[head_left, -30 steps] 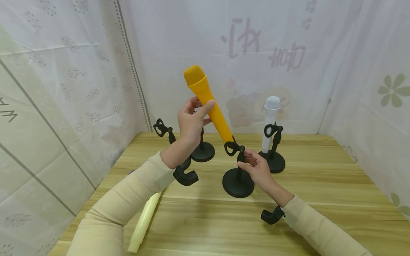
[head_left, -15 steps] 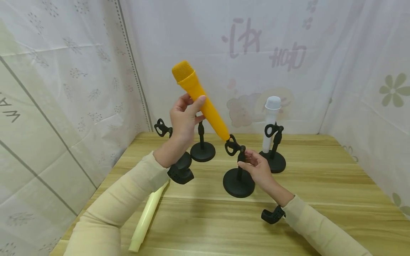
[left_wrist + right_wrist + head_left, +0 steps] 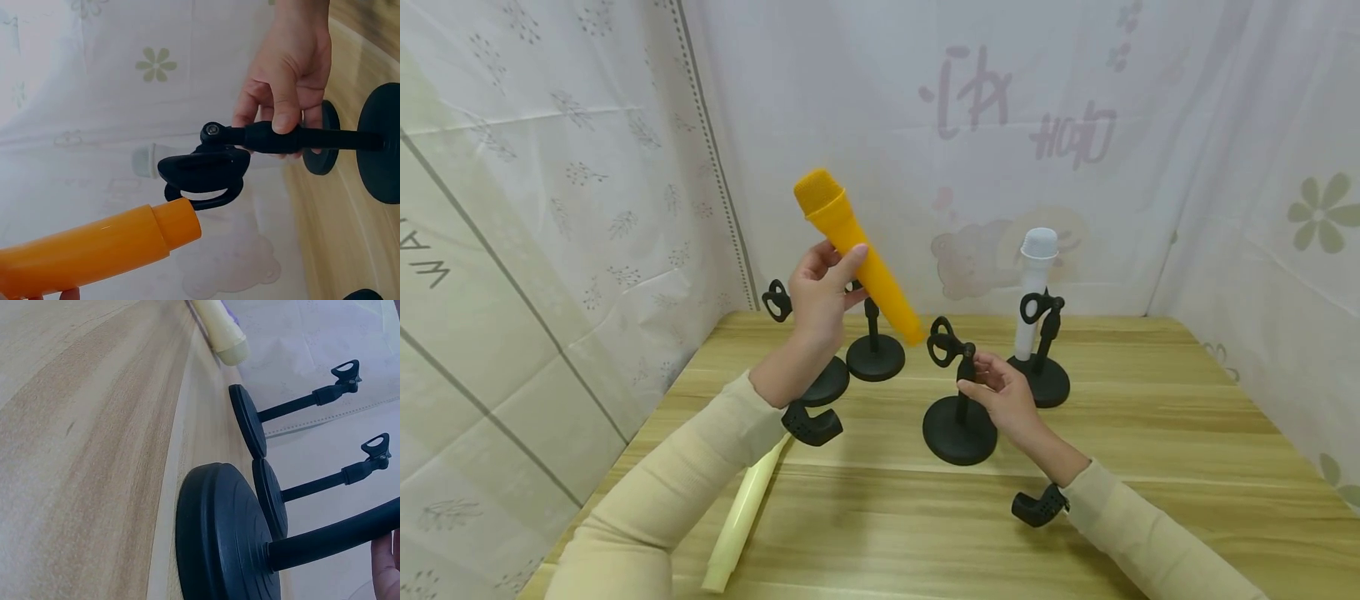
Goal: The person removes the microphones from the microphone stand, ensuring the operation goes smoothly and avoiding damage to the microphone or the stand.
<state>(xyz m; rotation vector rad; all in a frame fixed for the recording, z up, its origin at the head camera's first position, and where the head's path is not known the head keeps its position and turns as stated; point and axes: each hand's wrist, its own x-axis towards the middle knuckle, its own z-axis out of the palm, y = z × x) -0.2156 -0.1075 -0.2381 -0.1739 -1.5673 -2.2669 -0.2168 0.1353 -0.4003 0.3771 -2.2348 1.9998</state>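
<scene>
My left hand (image 3: pixel 820 292) grips an orange microphone (image 3: pixel 880 283) around its body, head up and tilted to the left, above the table. Its narrow tail end stands a little apart from the ring clip (image 3: pixel 943 340) of a black microphone stand (image 3: pixel 961 433). The fingers of my right hand (image 3: pixel 1003 396) pinch that stand's post just below the clip, and its round base sits on the table. In the left wrist view, the tail of the orange microphone (image 3: pixel 178 224) lies beside the clip (image 3: pixel 203 172), with my right thumb (image 3: pixel 284 109) on the post.
A white microphone (image 3: pixel 1037 250) stands in another black stand (image 3: pixel 1048 379) at the right. Two more black stands (image 3: pixel 876 358) are at the back left, partly behind my left arm. A pale yellow microphone (image 3: pixel 741 517) lies on the wooden table (image 3: pixel 880 533) at the front left.
The orange microphone moved left and lately down in my left hand, its tail drawing away from the clip. My right hand keeps its hold on the stand without visible movement.
</scene>
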